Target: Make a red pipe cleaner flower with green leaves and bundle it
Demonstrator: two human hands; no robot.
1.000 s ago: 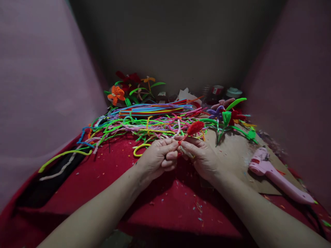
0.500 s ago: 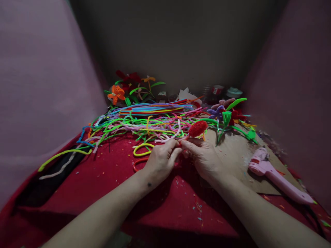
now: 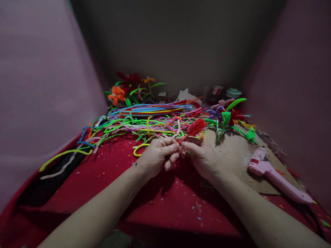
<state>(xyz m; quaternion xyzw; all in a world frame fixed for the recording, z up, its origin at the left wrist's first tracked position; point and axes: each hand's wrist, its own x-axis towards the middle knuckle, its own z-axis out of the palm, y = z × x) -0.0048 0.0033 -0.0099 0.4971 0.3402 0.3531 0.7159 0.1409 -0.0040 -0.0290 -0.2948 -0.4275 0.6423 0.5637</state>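
Observation:
A red pipe-cleaner petal (image 3: 196, 127) with a thin twisted stem slants up to the right between my two hands. My left hand (image 3: 161, 153) pinches the lower end of the stem between thumb and fingers. Close beside it, my right hand (image 3: 200, 153) is closed on the stem just below the fuzzy loop. The fingertips almost meet, and the stem's very end is partly hidden by them. Behind the hands lies a tangle of loose pipe cleaners (image 3: 124, 126) in green, pink and yellow. A yellow scissors handle loop (image 3: 140, 150) shows beside my left hand.
A pink glue gun (image 3: 279, 179) rests on cardboard (image 3: 234, 160) at the right. Finished pipe-cleaner flowers stand at the back left, including an orange flower (image 3: 117, 95), with more at the right, near a green bud (image 3: 226, 119). Scraps dot the red cloth (image 3: 103, 175).
My left hand has rolled, its fingers shifting around the stem and now covering the red scissors loop. The red petal has turned slightly and tipped a little left.

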